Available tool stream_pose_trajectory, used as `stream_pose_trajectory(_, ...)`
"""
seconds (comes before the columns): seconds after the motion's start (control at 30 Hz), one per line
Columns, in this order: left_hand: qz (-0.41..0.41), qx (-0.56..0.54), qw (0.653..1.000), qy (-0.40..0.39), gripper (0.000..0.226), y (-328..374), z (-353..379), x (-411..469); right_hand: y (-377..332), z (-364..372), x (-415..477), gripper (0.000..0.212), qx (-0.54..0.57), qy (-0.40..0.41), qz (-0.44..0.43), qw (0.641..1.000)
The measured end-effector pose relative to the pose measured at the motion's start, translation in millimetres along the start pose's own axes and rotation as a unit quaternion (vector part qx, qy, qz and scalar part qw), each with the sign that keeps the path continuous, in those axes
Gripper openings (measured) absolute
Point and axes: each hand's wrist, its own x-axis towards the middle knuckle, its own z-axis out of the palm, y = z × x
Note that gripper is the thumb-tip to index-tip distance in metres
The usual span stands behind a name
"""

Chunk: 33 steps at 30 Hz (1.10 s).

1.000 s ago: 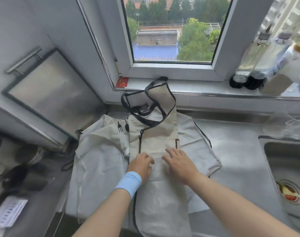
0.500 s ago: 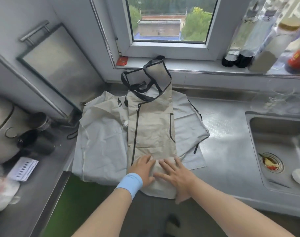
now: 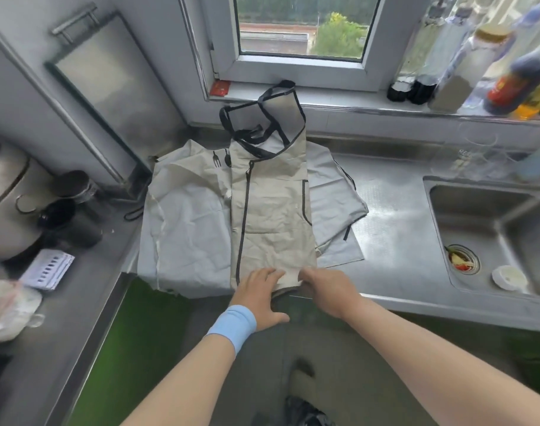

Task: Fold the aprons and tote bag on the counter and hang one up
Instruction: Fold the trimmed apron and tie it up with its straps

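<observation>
A beige apron (image 3: pixel 271 210) with black trim lies folded into a long narrow strip on the steel counter (image 3: pixel 394 241). Its bib and neck strap (image 3: pixel 262 118) lean against the wall under the window. Beneath it, pale grey fabric (image 3: pixel 188 229) with a fork print is spread out, and more of it shows on the right. My left hand (image 3: pixel 259 293) rests its fingers on the apron's bottom hem at the counter's front edge, thumb sticking out below. My right hand (image 3: pixel 327 287) pinches the same hem just to the right.
A sink (image 3: pixel 490 229) with a strainer and a small white dish is at the right. Bottles (image 3: pixel 447 72) line the window sill. On the left stand a steel pot (image 3: pixel 7 195), dark cups (image 3: pixel 72 204) and a metal board (image 3: pixel 108 87) leaning on the wall.
Both hands slid down the folded apron from its middle to its bottom hem at the counter's edge. The view pulled back and down.
</observation>
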Motion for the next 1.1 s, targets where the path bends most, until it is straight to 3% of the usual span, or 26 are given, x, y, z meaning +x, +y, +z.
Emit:
stream_pose_trajectory(0.03, -0.006, 0.002, 1.0, 0.01, 0.086, -1.5, -3.1, -3.1, -5.3, -8.1, 1.1, 0.014, 0.035, 0.028, 0.003, 0.999)
stream_pose_trajectory(0.13, -0.057, -0.046, 0.995, 0.068, 0.04, -3.1, -29.7, -11.5, -22.5, -37.2, 2.9, 0.014, 0.069, 0.066, -0.007, 0.995)
stream_pose_trajectory(0.27, -0.084, -0.059, 0.994, 0.038, 0.034, -7.6, -69.1, -13.4, -38.0, -66.8, 0.6, 0.053, 0.092, 0.02, 0.019, 0.995)
stream_pose_trajectory(0.3, -0.071, -0.053, 0.996, 0.017, 0.031, -8.3, -78.4, -14.9, -40.4, -68.8, 0.5, 0.051, 0.072, 0.006, 0.026, 0.997)
stream_pose_trajectory(0.37, -0.043, -0.013, 0.998, -0.048, 0.027, -7.0, -97.2, -16.6, -44.3, -76.0, 2.9, 0.016, 0.053, -0.022, 0.057, 0.997)
stream_pose_trajectory(0.5, -0.035, 0.105, 0.977, -0.182, 0.032, -9.9, -132.2, -20.9, -43.2, -106.5, 4.2, 0.012, 0.154, -0.182, 0.142, 0.961)
stream_pose_trajectory(0.57, -0.058, 0.137, 0.967, -0.204, 0.036, -17.8, -146.2, -18.9, -39.5, -121.0, 4.6, 0.012, 0.206, -0.206, 0.164, 0.943)
stream_pose_trajectory(0.63, -0.07, 0.107, 0.979, -0.158, 0.035, -24.5, -159.6, -11.7, -34.5, -128.9, 10.8, 0.021, 0.266, -0.148, 0.176, 0.936)
stream_pose_trajectory(0.73, -0.082, 0.05, 0.995, 0.017, 0.036, -30.6, -173.6, 7.8, -22.0, -130.1, 31.6, 0.034, 0.208, -0.011, 0.194, 0.959)
stream_pose_trajectory(0.83, -0.102, -0.011, 0.98, 0.169, 0.039, -32.9, -169.7, 32.4, -8.5, -123.8, 58.2, 0.039, 0.16, 0.056, 0.226, 0.959)
stream_pose_trajectory(0.9, -0.07, 0.012, 0.97, 0.232, 0.042, -31.6, -157.7, 48.1, 1.6, -117.1, 77.5, 0.04, 0.17, 0.068, 0.246, 0.952)
stream_pose_trajectory(0.97, -0.018, 0.02, 0.97, 0.243, 0.046, -28.4, -139.1, 58.5, 9.0, -108.0, 93.0, 0.037, 0.174, 0.066, 0.259, 0.948)
stream_pose_trajectory(1.1, 0.032, 0.027, 0.994, 0.099, 0.05, -29.8, -99.4, 87.4, 25.3, -84.0, 125.2, 0.022, 0.177, 0.047, 0.277, 0.943)
